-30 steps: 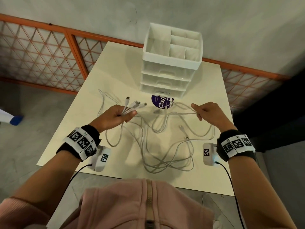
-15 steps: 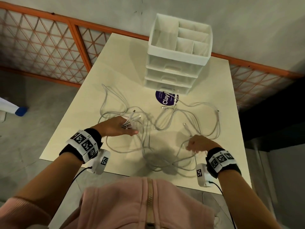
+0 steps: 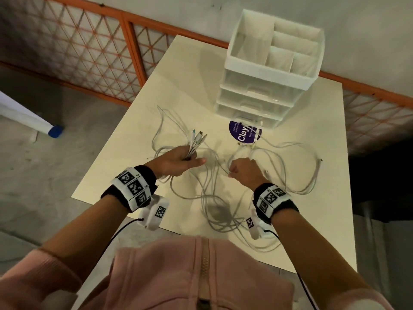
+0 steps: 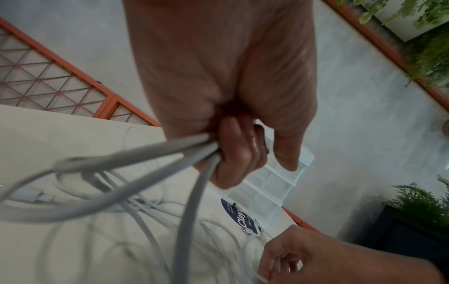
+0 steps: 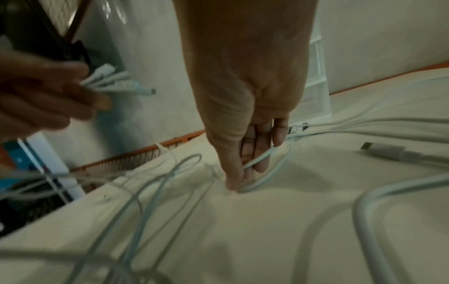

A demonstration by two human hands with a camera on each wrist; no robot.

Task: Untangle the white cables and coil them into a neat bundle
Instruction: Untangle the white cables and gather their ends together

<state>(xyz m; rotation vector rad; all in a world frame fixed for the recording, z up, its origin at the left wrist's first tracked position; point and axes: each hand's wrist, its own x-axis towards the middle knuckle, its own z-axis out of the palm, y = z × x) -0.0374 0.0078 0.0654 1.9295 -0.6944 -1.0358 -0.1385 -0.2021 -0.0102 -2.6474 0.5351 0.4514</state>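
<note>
On the cream tabletop (image 3: 143, 121) the white cables (image 3: 214, 198) still sprawl tangled; the left hand (image 3: 178, 159) keeps gripping the gathered plug ends, while the right hand (image 3: 244, 171), back from the near edge, pinches another strand.

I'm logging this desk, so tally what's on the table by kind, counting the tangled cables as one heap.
Drawer unit: 1
Purple sticker: 1
Cable tangle: 1
Total: 3

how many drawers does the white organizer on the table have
3 drawers show on the white organizer, stacked one above the other under its open divided top tray: top, middle, bottom. The bottom one is partly hidden by cable ends in front.
</note>
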